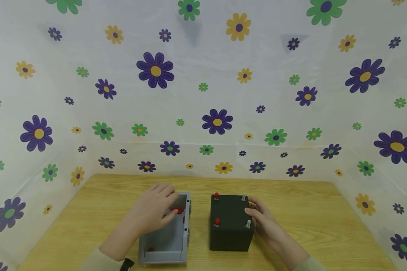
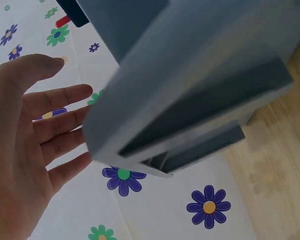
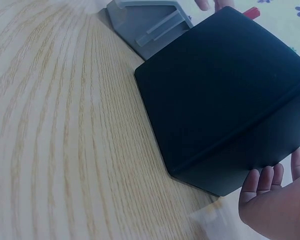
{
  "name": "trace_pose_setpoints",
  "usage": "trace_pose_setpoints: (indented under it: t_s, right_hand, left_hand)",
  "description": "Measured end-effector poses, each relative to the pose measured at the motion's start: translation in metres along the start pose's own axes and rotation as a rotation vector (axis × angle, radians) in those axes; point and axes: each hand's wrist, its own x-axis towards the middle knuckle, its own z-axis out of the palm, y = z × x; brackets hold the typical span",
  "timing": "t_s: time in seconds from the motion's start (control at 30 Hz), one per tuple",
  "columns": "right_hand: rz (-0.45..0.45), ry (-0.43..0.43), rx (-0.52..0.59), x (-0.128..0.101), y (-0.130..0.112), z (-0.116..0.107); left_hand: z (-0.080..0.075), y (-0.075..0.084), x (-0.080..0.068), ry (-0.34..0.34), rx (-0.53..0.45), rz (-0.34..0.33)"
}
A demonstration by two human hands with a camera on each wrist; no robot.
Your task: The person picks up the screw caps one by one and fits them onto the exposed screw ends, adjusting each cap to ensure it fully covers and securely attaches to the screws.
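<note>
My left hand hovers over a grey open bin, fingers apart. In the left wrist view nothing sits between the thumb and fingers of the left hand. Several small red pieces lie inside the bin, and part of its inside is hidden by the hand. Right of it stands a black box. Two upright red pegs stand on its left top corners, two grey pegs on its right ones. My right hand rests against the box's right side, its thumb at the top edge.
Both containers stand on a wooden table, a narrow gap between them. Flower-patterned white sheets enclose the table at the back and sides. A dark object shows at the left wrist.
</note>
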Motion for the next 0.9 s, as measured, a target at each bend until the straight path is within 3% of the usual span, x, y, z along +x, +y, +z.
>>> trace_pose_setpoints:
  t_s: [0.3, 0.57, 0.9]
  right_hand:
    - [-0.005, 0.000, -0.002, 0.000, 0.001, 0.000]
    - [-0.003, 0.010, 0.006, -0.001, 0.001, 0.001]
    - [-0.002, 0.028, -0.004, -0.001, 0.000, 0.002]
  left_hand:
    - [0.007, -0.007, -0.009, -0.003, -0.005, -0.012]
    - [0.014, -0.010, -0.014, -0.056, -0.011, -0.037]
    - [0.021, -0.013, -0.019, -0.072, -0.009, -0.046]
